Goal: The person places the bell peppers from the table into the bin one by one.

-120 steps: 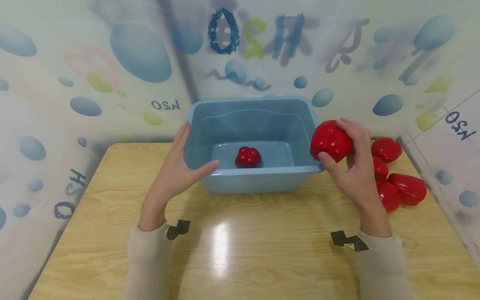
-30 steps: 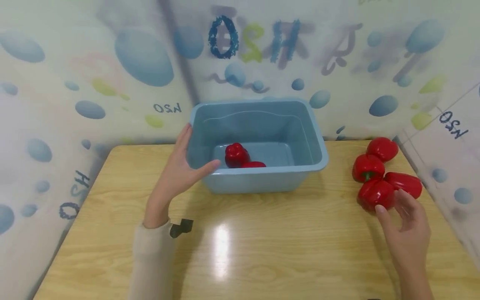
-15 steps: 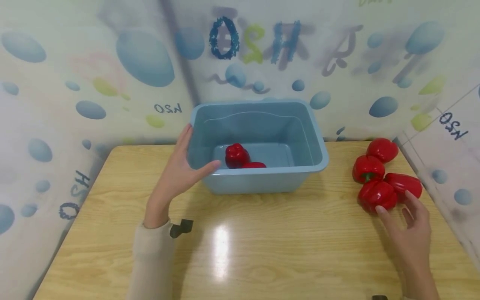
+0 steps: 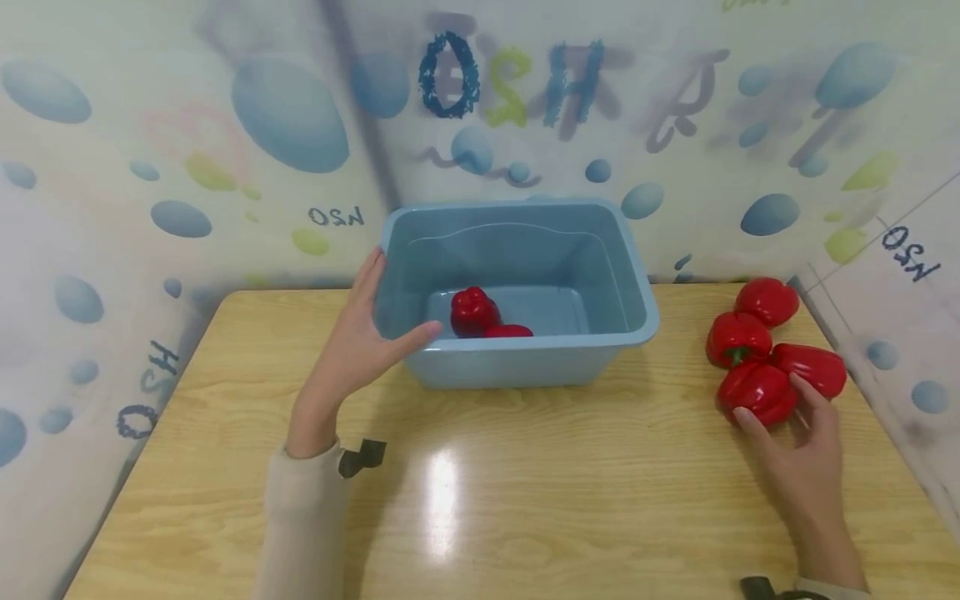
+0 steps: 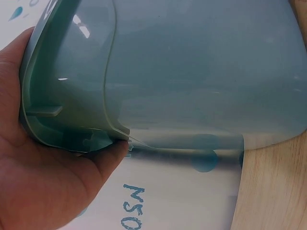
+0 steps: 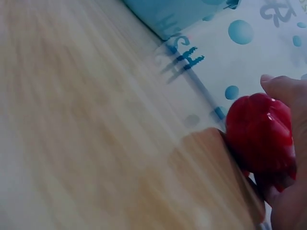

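My left hand (image 4: 352,342) rests against the left side of a light blue plastic bin (image 4: 517,364), its fingers straight along the outside and its thumb over the front rim. The left wrist view shows that hand (image 5: 53,177) at the bin's corner (image 5: 29,115). On the right, my right hand (image 4: 806,458) grips the nearest red bell pepper (image 4: 757,392), thumb on its left and fingers on its right. That bell pepper (image 6: 261,134) also appears beside the hand in the blurred right wrist view. Inside the bin lie two red bell peppers (image 4: 474,312), one partly hidden by the front wall.
Touching the gripped pepper are a long red pepper (image 4: 813,369) and a bell pepper with a green stem (image 4: 738,339). Another red pepper (image 4: 768,302) lies behind them. The wooden table (image 4: 562,483) meets patterned walls at its back and right.
Since the earliest frame, the pepper then held by the right hand has gone into the bin. The right hand has moved to the pile and closed around the nearest pepper. The left hand stays put.
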`<state>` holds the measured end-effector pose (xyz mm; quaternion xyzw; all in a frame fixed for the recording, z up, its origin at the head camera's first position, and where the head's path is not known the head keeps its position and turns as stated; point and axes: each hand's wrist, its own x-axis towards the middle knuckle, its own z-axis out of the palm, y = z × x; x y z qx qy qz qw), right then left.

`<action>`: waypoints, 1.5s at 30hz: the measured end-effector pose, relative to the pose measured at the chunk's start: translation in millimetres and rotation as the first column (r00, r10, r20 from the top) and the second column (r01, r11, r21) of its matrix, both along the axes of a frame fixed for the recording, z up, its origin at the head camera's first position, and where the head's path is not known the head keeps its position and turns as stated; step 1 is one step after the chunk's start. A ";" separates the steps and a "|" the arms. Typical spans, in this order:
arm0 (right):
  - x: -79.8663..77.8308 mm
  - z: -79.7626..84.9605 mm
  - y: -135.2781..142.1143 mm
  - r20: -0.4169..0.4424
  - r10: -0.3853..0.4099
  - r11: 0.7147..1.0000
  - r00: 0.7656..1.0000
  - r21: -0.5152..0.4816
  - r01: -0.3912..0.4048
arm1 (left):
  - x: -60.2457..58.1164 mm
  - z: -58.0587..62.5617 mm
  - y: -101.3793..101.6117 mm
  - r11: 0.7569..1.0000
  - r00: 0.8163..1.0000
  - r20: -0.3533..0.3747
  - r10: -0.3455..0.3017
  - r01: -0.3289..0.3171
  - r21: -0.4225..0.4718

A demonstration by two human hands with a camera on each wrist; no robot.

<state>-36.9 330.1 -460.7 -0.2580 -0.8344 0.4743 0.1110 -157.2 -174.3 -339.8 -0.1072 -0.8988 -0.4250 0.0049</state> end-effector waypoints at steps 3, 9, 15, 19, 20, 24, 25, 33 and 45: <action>-2.6 -0.4 -3.6 -0.039 0.010 1.000 0.999 0.003 -0.010 | 1.2 0.1 -1.0 1.000 1.000 -0.010 -0.003 0.003 0.006; -8.6 0.6 -10.2 -0.083 0.011 1.000 0.996 -0.008 -0.012 | 3.9 1.6 -0.3 1.000 1.000 -0.022 -0.005 0.005 0.015; -15.7 1.5 -8.4 -0.142 0.043 0.990 0.989 0.137 -0.023 | 5.4 4.7 1.2 1.000 1.000 -0.017 -0.001 0.001 0.008; -17.4 0.7 -5.7 -0.111 0.079 0.979 0.991 0.194 -0.056 | 4.8 6.4 3.4 1.000 0.999 -0.038 -0.002 0.003 0.015; -16.9 0.7 -4.8 -0.092 0.084 0.977 0.992 0.205 -0.063 | 4.4 6.4 4.5 1.000 0.999 -0.044 -0.008 0.009 0.017; -15.3 0.5 -3.2 -0.050 0.108 0.970 0.993 0.225 -0.094 | 4.1 6.0 7.1 1.000 0.998 -0.050 -0.024 0.025 0.016; -15.2 0.4 -3.4 -0.047 0.115 0.968 0.992 0.230 -0.101 | 4.4 6.1 7.0 1.000 0.999 -0.046 -0.022 0.022 0.009; -19.2 -2.2 -5.5 -0.059 0.126 0.970 0.990 0.218 -0.110 | 3.6 5.3 3.3 1.000 1.000 -0.029 -0.004 0.004 -0.010; -20.1 -6.9 -8.7 -0.078 0.073 0.991 0.994 0.119 -0.064 | -1.8 -3.1 -1.6 1.000 1.000 -0.024 -0.010 0.011 0.012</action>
